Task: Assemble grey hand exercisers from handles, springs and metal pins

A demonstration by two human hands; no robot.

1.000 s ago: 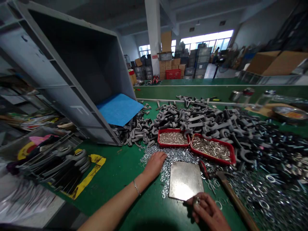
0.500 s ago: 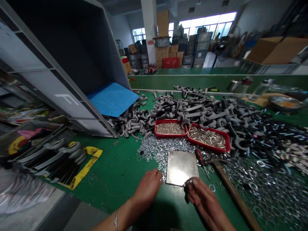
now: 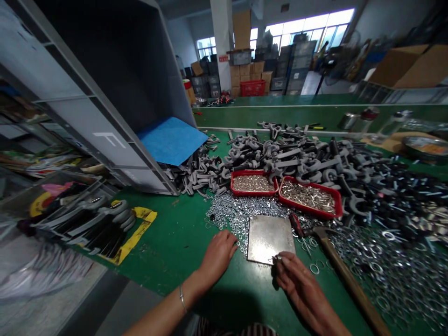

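My left hand (image 3: 219,254) rests at the near edge of a spread of small shiny nuts or washers (image 3: 229,212). Its fingers are curled together, and whatever is between the fingertips is hidden. Over the near right corner of a square steel plate (image 3: 268,235), my right hand (image 3: 301,282) pinches a small metal part (image 3: 277,259), too small to name. A hammer (image 3: 345,270) with a wooden handle lies to the right of that hand. Beside the plate is a red-handled tool (image 3: 296,224).
Two red trays, one of tiny metal pieces (image 3: 254,193) and one of pins (image 3: 325,215), stand behind the plate. Grey handle-like parts (image 3: 287,154) are heaped beyond. Metal rings (image 3: 395,280) cover the right side. A large grey crate (image 3: 115,142) stands at left.
My left hand has shifted slightly up at the edge of the small nuts or washers. My right hand has moved a little over the plate's corner with the small part. The view has turned slightly left.
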